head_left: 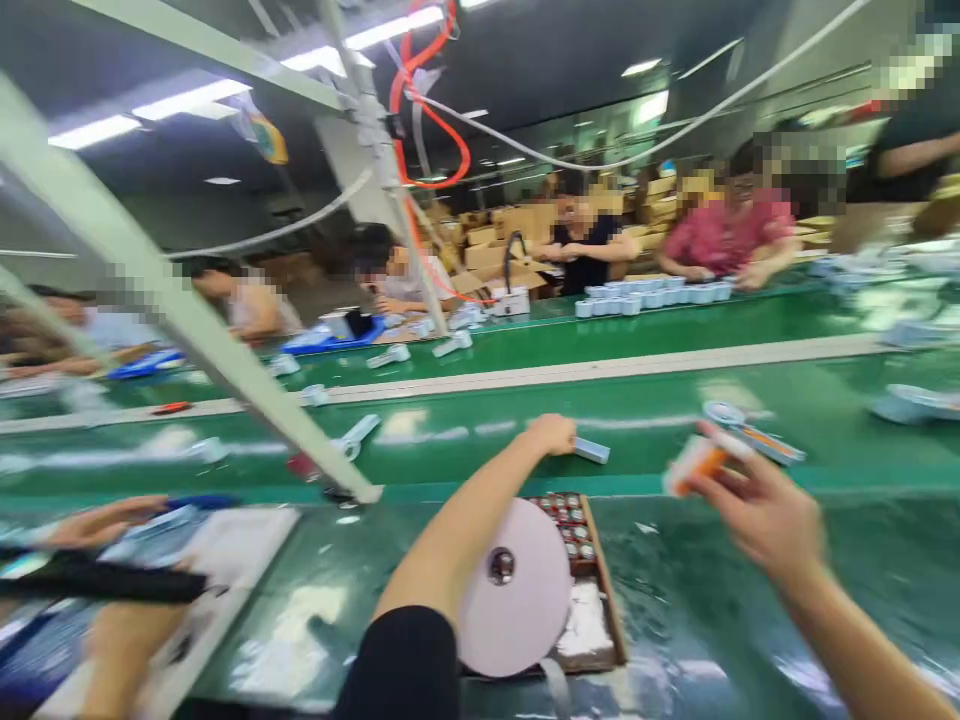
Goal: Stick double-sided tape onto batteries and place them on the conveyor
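My left hand (551, 436) reaches out over the green conveyor belt (465, 445), its fingers closed on a light-blue plastic part (592, 450). Only one end of that part shows past the fingers. To the right, my right hand (772, 515) is raised above the belt's near edge and pinches a small white-and-orange piece (694, 467), blurred by motion. Just behind it lies a light-blue handled part (772, 443) with a round end and an orange strip. Below my left forearm sits a large pale roll of tape (517, 600) on a cardboard box (615, 610) holding several small red-and-silver cylinders (574, 525).
A slanted white post (247, 370) crosses the left side. At lower left, a co-worker's hands (135, 630) are at a white board (247, 550). More light-blue parts (361, 437) lie on the belt. Several people sit across it, near a row of light-blue pieces (652, 295).
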Motion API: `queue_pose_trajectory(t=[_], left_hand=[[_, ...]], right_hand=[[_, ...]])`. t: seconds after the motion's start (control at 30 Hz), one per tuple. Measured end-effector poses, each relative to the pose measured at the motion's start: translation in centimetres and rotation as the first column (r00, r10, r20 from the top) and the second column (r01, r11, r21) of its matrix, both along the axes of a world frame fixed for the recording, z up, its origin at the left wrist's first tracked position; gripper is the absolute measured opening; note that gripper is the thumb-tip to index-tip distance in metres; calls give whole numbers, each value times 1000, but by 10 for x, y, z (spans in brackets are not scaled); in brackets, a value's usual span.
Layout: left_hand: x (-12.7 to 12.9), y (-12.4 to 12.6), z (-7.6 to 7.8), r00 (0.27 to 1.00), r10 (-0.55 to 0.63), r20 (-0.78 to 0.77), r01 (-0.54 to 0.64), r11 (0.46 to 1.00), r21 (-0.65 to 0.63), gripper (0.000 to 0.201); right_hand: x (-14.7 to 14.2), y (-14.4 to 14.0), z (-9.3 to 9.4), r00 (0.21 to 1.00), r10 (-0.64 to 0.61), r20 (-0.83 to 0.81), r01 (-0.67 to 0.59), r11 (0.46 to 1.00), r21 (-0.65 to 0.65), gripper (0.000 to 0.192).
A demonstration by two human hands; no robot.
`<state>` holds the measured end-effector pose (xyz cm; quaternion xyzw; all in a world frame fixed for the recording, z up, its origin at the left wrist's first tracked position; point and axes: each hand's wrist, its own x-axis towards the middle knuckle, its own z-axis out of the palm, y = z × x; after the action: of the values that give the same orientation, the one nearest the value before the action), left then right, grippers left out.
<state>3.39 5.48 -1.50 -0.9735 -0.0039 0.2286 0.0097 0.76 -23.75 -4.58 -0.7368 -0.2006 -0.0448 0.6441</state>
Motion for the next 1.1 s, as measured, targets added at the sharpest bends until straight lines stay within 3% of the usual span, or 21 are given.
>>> queue_pose_trajectory(t=[0.07,0.1,0.13,0.27,0.43,0.67,0.8,0.93,1.1], left_hand=[[9,10,4,998,-54,18,55,998,-21,30],[14,16,4,997,-78,29,79,996,-33,30],[20,23,2,994,-97,41,99,994,-48,30],[29,38,-5,991,-91,99,101,989,-104,31],[30,39,-12,986,2,167,26,986,-163,32],[35,35,-18,971,85,223,-37,976,-214,32],[37,32,-22,954,155,257,-88,963,-254,32],[38,31,-24,931,235,278,-139,935,-326,33],[15,35,-9,907,275,318,-131,904,-408,29]], right_hand=[[27,41,9,987,162,18,-162,987,19,66],[44,61,8,971,234,39,-233,972,-45,62],[60,78,5,962,260,77,-247,957,-151,58],[98,120,-17,940,312,138,-250,904,-347,54],[104,127,-32,899,395,190,-221,783,-581,36],[102,132,-35,851,496,174,-132,521,-843,21],[96,146,-31,839,516,171,-59,399,-915,30],[93,162,-24,840,528,126,-28,274,-961,27],[96,168,-8,862,504,55,-43,180,-983,32]])
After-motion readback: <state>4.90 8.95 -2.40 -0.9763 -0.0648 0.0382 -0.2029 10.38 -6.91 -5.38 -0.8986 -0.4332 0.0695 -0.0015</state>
